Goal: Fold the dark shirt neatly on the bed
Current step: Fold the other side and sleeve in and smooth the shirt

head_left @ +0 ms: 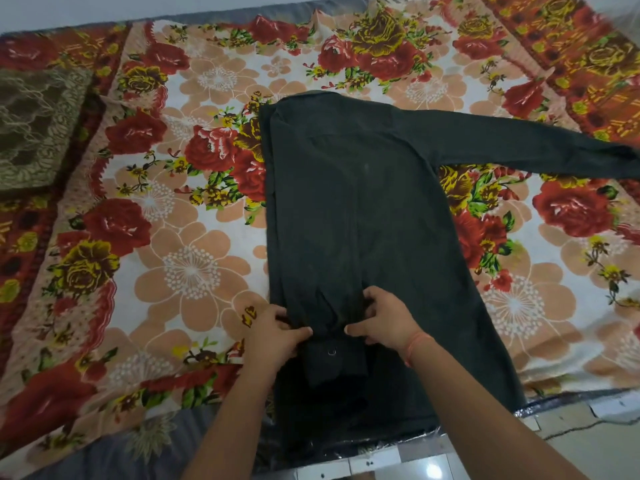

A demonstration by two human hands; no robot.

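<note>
Charcoal black against bright florals, the dark shirt [363, 202] lies flat near the middle of the bed, its collar toward the far edge and its hem reaching the near edge. The bed is covered by a blanket [194, 237] printed with red roses, peach blossoms and yellow flowers on a cream ground.

The shirt's left side is folded inward, giving a straight vertical edge, and that side's sleeve runs down over the body toward the near edge. Its buttoned cuff [332, 362] lies on the lower part of the shirt, between the two hands. The other sleeve [540, 147] stretches out flat toward the right edge of the bed.

Both hands are at the folded sleeve just above the cuff. The left hand [277, 336] has its fingers curled, with the thumb pointing inward, and pinches the sleeve fabric from the left side. The right hand [384, 323] mirrors it from the right side, fingers bent down onto the cloth and thumb pointing inward, gathering a small bunch of fabric. The thumbs are close to each other but apart. An orange thread band [415, 344] circles the right wrist.

An olive-brown pillow [34, 126] with a pale lacy pattern sits at the left edge of the bed, well apart from the shirt. Grey bedding [104, 455] shows below the blanket along the near edge.
</note>
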